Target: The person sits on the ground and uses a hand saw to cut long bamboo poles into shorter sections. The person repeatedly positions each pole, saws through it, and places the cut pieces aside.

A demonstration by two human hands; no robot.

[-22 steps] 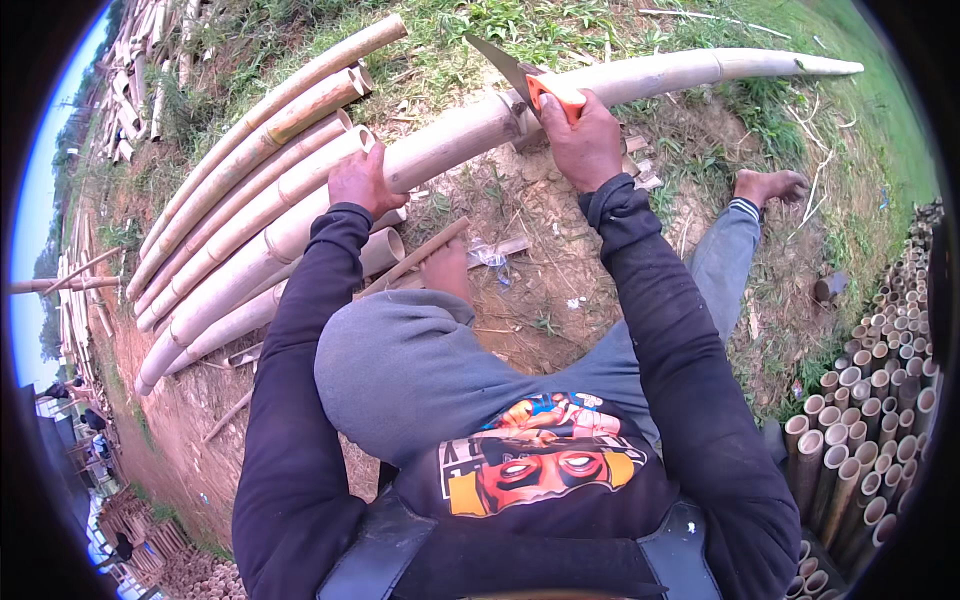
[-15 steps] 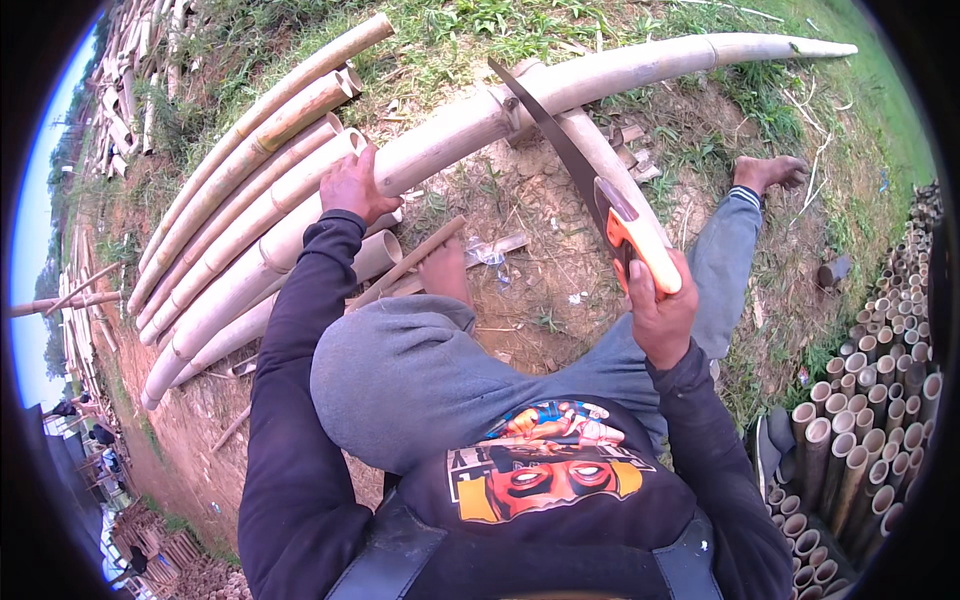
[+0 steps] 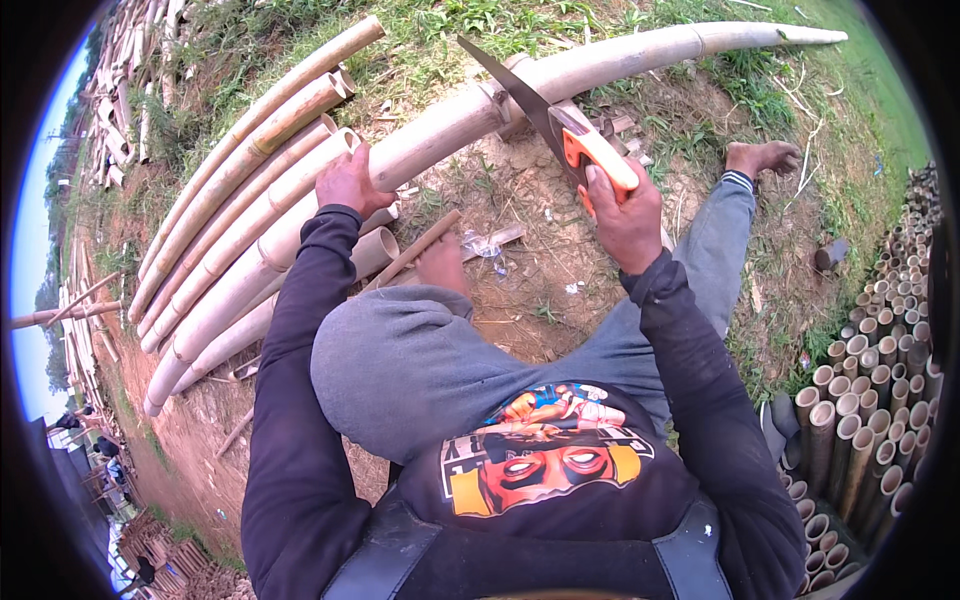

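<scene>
A long pale bamboo pole (image 3: 430,145) curves across the view from lower left to its thin tip at upper right. My left hand (image 3: 348,183) grips it from above, left of the middle. In my right hand (image 3: 628,215) is a handsaw (image 3: 530,100) with an orange handle and a dark blade. The blade lies across the pole just right of a node, its tip pointing to the far left. Whether the teeth have cut in is too small to tell. Another bamboo piece (image 3: 570,108) crosses beneath the pole there, partly hidden by the saw.
Several bamboo poles (image 3: 255,150) lie side by side at left. Many cut bamboo tubes (image 3: 822,425) stand bundled at right. By my bare foot (image 3: 443,265) are a wooden stick (image 3: 415,248) and a clear plastic wrapper (image 3: 488,245). My other leg (image 3: 715,260) stretches rightward.
My right hand has pushed the saw away from me and to the left, so its handle is now close to the pole. My left hand stays on the pole.
</scene>
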